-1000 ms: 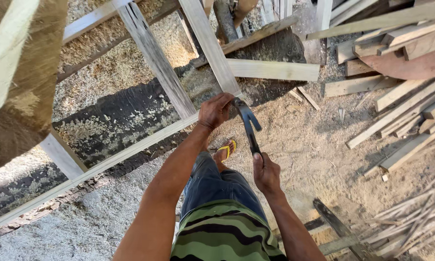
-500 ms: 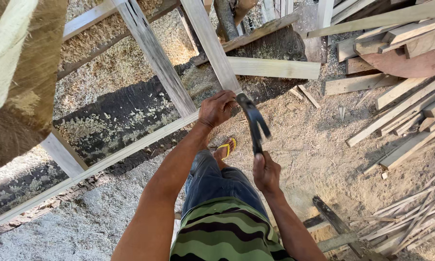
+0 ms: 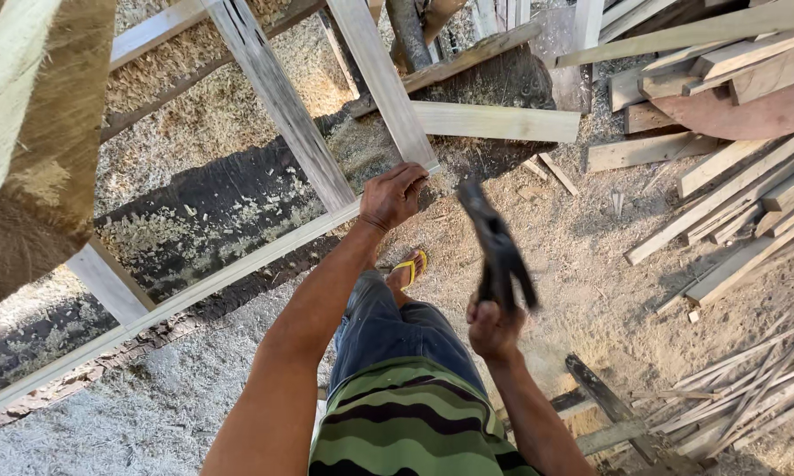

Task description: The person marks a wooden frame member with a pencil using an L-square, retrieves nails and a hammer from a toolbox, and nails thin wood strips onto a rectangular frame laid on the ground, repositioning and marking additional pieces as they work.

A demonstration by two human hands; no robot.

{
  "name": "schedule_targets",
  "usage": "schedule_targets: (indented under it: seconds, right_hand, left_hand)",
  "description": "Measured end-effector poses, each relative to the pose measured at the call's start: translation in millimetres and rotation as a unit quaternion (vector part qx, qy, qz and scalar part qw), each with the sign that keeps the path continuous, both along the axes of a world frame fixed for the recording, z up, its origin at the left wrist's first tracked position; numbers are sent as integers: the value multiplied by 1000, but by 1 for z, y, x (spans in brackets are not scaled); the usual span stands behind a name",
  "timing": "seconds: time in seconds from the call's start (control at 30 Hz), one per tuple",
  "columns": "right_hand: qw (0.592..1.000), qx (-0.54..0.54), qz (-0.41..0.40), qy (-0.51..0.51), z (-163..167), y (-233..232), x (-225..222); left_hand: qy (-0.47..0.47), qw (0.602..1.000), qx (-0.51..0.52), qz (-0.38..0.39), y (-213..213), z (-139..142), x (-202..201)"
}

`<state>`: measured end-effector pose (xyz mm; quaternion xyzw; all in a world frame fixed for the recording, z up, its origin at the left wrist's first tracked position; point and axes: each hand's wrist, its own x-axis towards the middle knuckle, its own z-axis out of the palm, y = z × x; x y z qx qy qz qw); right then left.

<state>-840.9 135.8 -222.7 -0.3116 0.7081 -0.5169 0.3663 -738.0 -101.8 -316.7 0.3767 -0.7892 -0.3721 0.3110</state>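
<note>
raised hammer (image 3: pixel 496 240) now nearer right hand's (image 3: pixel 492 328) side.

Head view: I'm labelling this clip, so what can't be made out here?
- Hammer: motion-blurred; head shape unclear.
- Right hand: its grip on the handle is smeared.
- Frame corner under the left hand: hidden by the fingers; any nail unseen.
- Wooden frame: cut off by the top and left edges.

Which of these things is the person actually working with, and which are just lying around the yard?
In use:
- pale wooden frame of long slats, gripped at its corner joint by the left hand
- dark metal claw hammer, raised in the right hand

Lying about:
- heap of loose pale planks and slats
- thin offcut strips
- sawdust-covered ground
- dark plank on the ground
</note>
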Motion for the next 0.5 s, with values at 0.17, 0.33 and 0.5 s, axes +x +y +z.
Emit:
schedule_targets:
  seconds: [0.17,0.33,0.5]
  right_hand:
    - [951,248,79,169,-14,-14,5]
    - [974,210,36,79,-4,0,1]
    - [986,150,36,67,-5,3,3]
  left_hand:
    - [-34,999,-1,-4,-1,-2,1]
    - [-29,999,19,-13,-1,-4,0]
    - [-11,1000,12,-3,3,-5,0]
